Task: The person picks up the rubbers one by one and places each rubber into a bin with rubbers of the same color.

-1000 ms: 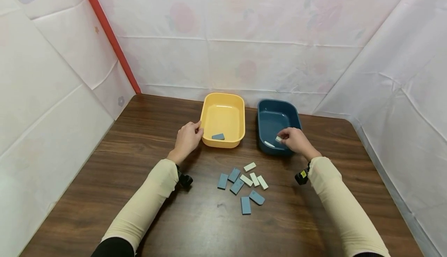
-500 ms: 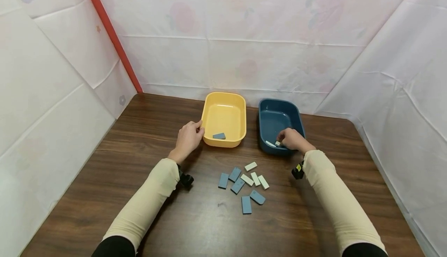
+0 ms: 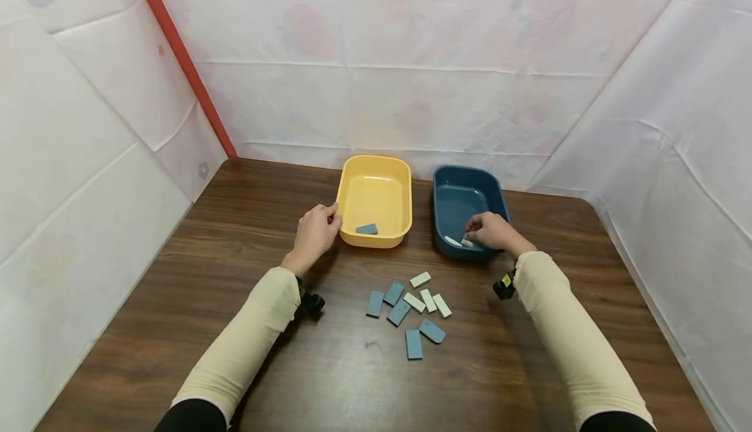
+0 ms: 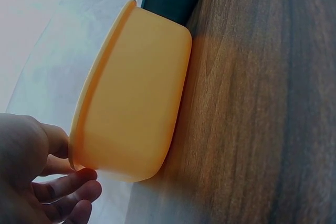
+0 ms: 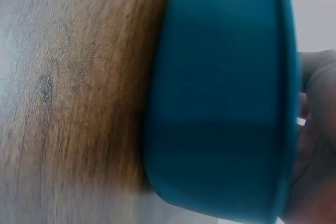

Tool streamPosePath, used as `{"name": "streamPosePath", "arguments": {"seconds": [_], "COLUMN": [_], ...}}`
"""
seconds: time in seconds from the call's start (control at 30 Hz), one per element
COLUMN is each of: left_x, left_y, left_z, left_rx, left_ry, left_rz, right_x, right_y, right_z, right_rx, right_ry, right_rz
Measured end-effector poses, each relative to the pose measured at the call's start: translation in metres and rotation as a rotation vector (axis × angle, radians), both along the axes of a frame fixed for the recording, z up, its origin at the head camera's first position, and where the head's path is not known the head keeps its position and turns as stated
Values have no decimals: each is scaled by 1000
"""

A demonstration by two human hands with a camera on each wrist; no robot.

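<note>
My left hand (image 3: pixel 314 236) pinches the left rim of the yellow bin (image 3: pixel 405 187); in the left wrist view the bin's rim lies between thumb and fingers. One blue-grey block (image 3: pixel 367 229) lies inside it. My right hand (image 3: pixel 496 231) reaches into the dark blue bin (image 3: pixel 439 190), fingertips low and close over a small white block (image 3: pixel 467 243). Whether they still pinch it is too small to tell. Another white block (image 3: pixel 452 241) lies beside it. In the right wrist view the blue bin's wall (image 5: pixel 220 93) hides the fingertips.
In front of the bins, several blue-grey blocks (image 3: pixel 414 344) and several white blocks (image 3: pixel 442 305) lie scattered on the brown wooden table (image 3: pixel 264 367). A pale patterned cloth (image 3: pixel 376 92) hangs behind, with a red strip (image 3: pixel 185 60) at the left.
My right hand has lowered a white block to the floor of the blue bin, and the hand has since risen slightly. My left hand stays at the yellow bin's rim.
</note>
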State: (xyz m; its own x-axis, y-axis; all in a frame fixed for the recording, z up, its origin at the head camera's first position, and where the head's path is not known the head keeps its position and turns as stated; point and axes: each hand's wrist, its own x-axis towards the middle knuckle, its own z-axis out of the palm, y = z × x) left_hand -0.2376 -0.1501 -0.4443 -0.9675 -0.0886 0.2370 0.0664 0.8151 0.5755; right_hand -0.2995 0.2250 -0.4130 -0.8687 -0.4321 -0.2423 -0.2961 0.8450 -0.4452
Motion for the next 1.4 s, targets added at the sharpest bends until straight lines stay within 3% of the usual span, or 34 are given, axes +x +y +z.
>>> {"name": "streamPosePath", "arguments": {"seconds": [0.2, 0.43, 0.8, 1.13, 1.4], "left_x": [0, -2, -4, -5, -5], "left_y": [-3, -3, -1, 0, 3], "left_z": [2, 0, -2, -1, 0], "left_rx": [-3, -6, -6, 9, 15], "left_ry": [-3, -6, 8, 5, -3], "left_rz": [9, 18, 15, 19, 19], "right_x": [8, 27, 48, 56, 58], "right_y": [5, 13, 30, 43, 54], "right_z": [8, 13, 13, 2, -8], "right_rx": [-83, -152, -213, -157, -79], "right_ry": [91, 219, 487, 569, 522], "right_rz": [-57, -134, -355, -433, -484]}}
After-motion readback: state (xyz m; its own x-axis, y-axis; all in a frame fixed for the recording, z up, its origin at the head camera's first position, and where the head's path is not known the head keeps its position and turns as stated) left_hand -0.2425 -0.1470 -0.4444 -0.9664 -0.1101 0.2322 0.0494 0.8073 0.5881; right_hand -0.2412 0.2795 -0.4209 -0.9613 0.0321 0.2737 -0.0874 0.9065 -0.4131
